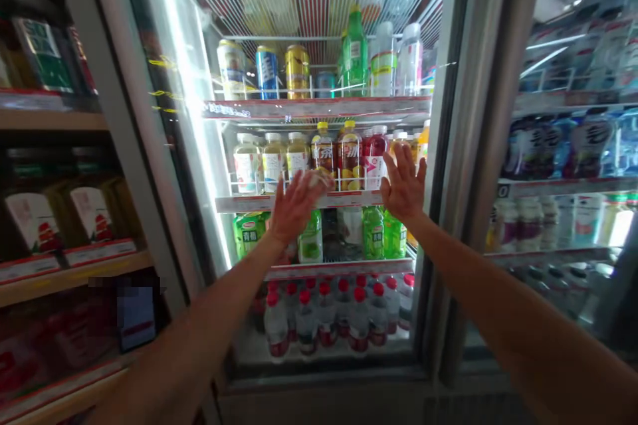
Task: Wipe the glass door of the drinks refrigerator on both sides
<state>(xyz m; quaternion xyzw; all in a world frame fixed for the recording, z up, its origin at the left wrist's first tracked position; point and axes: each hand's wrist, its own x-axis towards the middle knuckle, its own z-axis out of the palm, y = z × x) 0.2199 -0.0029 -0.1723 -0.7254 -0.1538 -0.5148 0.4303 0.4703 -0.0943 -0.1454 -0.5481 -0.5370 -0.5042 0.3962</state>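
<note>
My left hand point(294, 209) is raised in front of the lit drinks fridge, over the shelf edge below the bottles. Its fingers are stretched out and blurred; a pale patch by the fingertips is too smeared to make out. My right hand point(405, 186) is held up at the right side with fingers spread, and nothing shows in it. Near it stand a dark red bottle point(375, 146) and yellow-capped dark tea bottles point(349, 149). Pale bottles point(246, 163) stand left of these. Green drink packs point(373, 232) sit on the shelf below. Whether either hand touches anything I cannot tell.
Cans point(298, 70) and a green bottle point(355, 50) stand on the upper shelf. Red-capped clear bottles point(323, 312) fill the bottom. A metal door frame point(478, 146) divides off another fridge at right. Wooden shelving point(54, 121) and a phone-like screen point(137, 315) are at left.
</note>
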